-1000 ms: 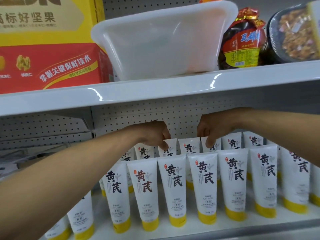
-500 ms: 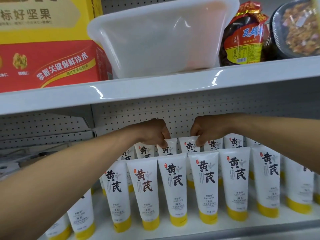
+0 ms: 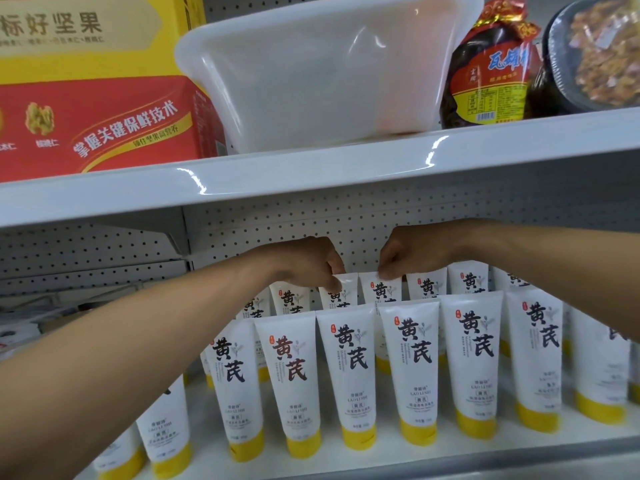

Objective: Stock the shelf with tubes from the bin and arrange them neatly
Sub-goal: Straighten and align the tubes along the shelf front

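The left hand (image 3: 308, 263) pinched the crimped top edge of a white plastic tube with black lettering (image 3: 343, 294) in the back row on the lower white metal shelf (image 3: 433, 457). The right hand (image 3: 412, 251) pinched the top corner of the adjacent back-row tube (image 3: 382, 289), just to its right. Both tubes stood upright behind a front row of identical tubes (image 3: 349, 368) resting on yellow caps. The translucent white plastic bin (image 3: 329, 74) sat on the upper shelf (image 3: 311, 174), beside a red-and-yellow carton (image 3: 104, 126).

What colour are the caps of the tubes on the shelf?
Yellow tube caps, clearest in the head view.
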A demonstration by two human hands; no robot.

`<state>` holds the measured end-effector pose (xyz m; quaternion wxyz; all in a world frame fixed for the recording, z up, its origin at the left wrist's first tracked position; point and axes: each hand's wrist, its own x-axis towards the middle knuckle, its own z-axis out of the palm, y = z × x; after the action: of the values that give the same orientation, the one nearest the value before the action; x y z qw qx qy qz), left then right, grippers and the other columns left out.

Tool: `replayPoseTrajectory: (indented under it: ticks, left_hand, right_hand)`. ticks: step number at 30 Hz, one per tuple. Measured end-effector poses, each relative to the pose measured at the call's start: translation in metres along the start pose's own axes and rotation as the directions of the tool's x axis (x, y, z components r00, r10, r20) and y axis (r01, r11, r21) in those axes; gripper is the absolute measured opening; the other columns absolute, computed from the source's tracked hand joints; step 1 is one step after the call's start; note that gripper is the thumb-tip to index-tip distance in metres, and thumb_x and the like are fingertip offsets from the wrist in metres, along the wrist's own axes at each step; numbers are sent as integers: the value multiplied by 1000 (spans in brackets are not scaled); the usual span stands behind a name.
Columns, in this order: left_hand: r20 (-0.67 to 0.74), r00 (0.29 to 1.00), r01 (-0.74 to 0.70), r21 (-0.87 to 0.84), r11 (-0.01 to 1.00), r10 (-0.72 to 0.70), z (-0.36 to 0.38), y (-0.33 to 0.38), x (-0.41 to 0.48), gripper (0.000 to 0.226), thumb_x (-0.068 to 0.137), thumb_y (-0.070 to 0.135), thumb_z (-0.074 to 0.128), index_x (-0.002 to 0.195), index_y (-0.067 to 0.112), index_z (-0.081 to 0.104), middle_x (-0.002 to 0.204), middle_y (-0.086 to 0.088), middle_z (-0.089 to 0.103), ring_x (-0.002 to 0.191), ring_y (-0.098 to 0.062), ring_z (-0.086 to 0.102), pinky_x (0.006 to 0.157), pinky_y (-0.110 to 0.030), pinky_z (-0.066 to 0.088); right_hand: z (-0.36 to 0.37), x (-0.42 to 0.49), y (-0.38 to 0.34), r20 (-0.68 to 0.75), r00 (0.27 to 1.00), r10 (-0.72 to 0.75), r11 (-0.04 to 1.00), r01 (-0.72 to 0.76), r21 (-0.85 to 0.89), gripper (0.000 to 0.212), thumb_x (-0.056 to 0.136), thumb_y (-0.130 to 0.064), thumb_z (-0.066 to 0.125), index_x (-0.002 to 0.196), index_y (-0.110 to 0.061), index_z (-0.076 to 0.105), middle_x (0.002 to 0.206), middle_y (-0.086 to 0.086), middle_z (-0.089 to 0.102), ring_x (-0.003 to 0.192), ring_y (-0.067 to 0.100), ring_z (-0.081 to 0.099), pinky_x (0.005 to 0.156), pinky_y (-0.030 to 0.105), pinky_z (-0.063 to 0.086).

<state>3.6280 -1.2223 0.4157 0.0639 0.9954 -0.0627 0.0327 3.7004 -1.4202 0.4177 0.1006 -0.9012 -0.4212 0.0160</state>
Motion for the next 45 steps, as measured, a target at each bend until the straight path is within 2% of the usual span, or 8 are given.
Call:
replayPoseTrajectory:
  ticks: [3,5,11,15,20,25,36,45]
  left_hand:
    - [-16,1000,10,-9,1000,-10,-1,-3,0,28,86,26,70,113,22,70,113,6,71,101,-10,65,99,-34,50]
    - [-41,999,21,-14,1000,-21,-1,-5,0,30,85,24,72,114,19,70,114,4,70,101,-11,65,100,-34,50]
    - [-45,999,15,-36,999,-17,0,-7,0,29,84,22,73,113,19,71,113,3,71,101,-12,65,99,-34,50]
    - [-55,998,10,-28,1000,-11,1,-8,0,25,84,22,72,110,20,72,110,3,72,100,-12,65,98,-34,50]
    - [-68,998,4,-43,999,-7,-1,-6,-4,24,88,25,69,112,23,71,116,4,69,104,-11,62,101,-31,47]
    - [-232,973,-51,-136,989,19,-15,-4,-27,24,90,29,65,113,28,70,114,11,68,96,0,58,81,-8,38]
    - [-346,938,-50,-126,991,3,-23,-25,-115,19,93,32,60,110,33,70,106,19,66,98,1,61,88,-12,45]
    - [-244,966,59,-110,992,-84,-24,-69,-187,27,91,41,58,116,33,67,111,24,66,98,9,60,87,-13,47]
  right_hand:
    - [-5,-1,-2,-64,998,-15,1000,16,20,29,91,-35,58,78,-10,66,76,8,62,70,10,50,76,31,47]
    - [-7,-4,-5,-73,997,-22,998,26,53,32,91,-30,57,69,-7,55,67,6,46,63,13,38,68,29,38]
    - [-5,-4,-11,-85,995,-42,995,49,84,17,91,-27,60,88,-17,73,85,-11,70,78,4,59,84,24,48]
    - [-6,-5,-17,-119,991,-56,994,66,85,18,93,-22,60,101,-17,74,103,-8,73,99,11,65,93,28,50]
    - [-5,-9,-24,-175,981,-80,995,89,48,18,92,-22,58,96,-15,74,102,-1,73,100,23,64,93,38,51]
    - [-3,-19,-37,-234,964,-126,989,141,51,21,92,-15,58,109,-20,71,95,-24,64,91,-6,60,83,11,46]
    - [3,-41,-89,-278,936,-214,971,235,41,27,90,-35,63,115,-26,67,109,-17,68,97,-6,63,88,14,49]
    - [28,-29,-151,-129,941,-314,946,322,47,31,89,-44,62,111,-24,70,104,-15,71,93,-2,66,89,26,54]
